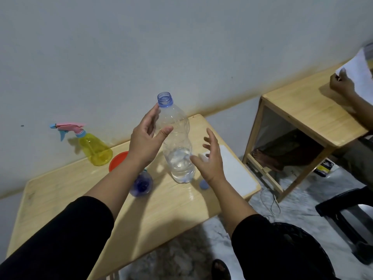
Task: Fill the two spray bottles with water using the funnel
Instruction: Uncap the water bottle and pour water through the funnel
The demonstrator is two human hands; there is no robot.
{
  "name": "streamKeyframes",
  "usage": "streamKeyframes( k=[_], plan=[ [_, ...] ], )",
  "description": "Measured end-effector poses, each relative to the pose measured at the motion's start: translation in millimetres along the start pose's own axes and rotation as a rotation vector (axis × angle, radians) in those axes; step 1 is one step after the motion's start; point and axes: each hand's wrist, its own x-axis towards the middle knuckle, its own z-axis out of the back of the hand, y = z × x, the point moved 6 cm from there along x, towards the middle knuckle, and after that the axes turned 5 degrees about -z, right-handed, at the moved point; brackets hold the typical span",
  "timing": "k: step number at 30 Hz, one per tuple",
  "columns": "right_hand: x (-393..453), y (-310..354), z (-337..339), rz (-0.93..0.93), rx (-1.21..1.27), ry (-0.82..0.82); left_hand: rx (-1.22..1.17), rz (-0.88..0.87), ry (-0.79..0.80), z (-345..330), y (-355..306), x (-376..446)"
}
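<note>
Both arms are stretched forward; the left hand (145, 140) and right hand (211, 158) are held open, fingers spread.

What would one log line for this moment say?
left hand: touching water bottle | right hand: open beside it | bottle: uncapped, upright, nearly empty
</note>
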Motion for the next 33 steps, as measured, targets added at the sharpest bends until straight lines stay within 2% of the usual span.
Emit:
streamKeyframes(
  k=[5,11,14,17,20,23,25,30,33],
  plan=[
    [13.4,73.3,-31.0,0.262,-0.052,0.08,-0.014,-0.005,0.034,-1.8,-4.1,-0.9],
    [26.0,81.3,-46.0,0.277,-0.124,0.102,0.066,0.047,0.112,1.7,-0.1,1.9],
    [32.1,80.0,-54.7,0.287,-0.122,0.138,0.141,0.084,0.083,11.6,0.9,1.6],
    [45.6,85.9,-67.2,0.292,-0.1,0.178,0.162,0.113,-0.092,29.1,-0.6,-6.7],
    [60.1,91.4,-84.9,0.318,-0.132,0.271,-0.011,0.045,-0.446,55.9,-11.5,-36.5],
    [69.7,97.8,-102.5,0.366,-0.174,0.399,0.025,0.03,-0.816,75.6,3.7,-90.6],
    [74.9,101.5,-113.1,0.396,-0.225,0.492,0.056,0.08,-0.979,74.2,35.7,-123.4],
    [75.4,112.4,-130.6,0.45,-0.345,0.695,0.028,0.341,-1.151,51.4,116.7,-164.0],
    [73.6,119.3,-130.2,0.44,-0.422,0.812,0.055,0.465,-1.044,40.8,149.1,-167.9]
  ],
)
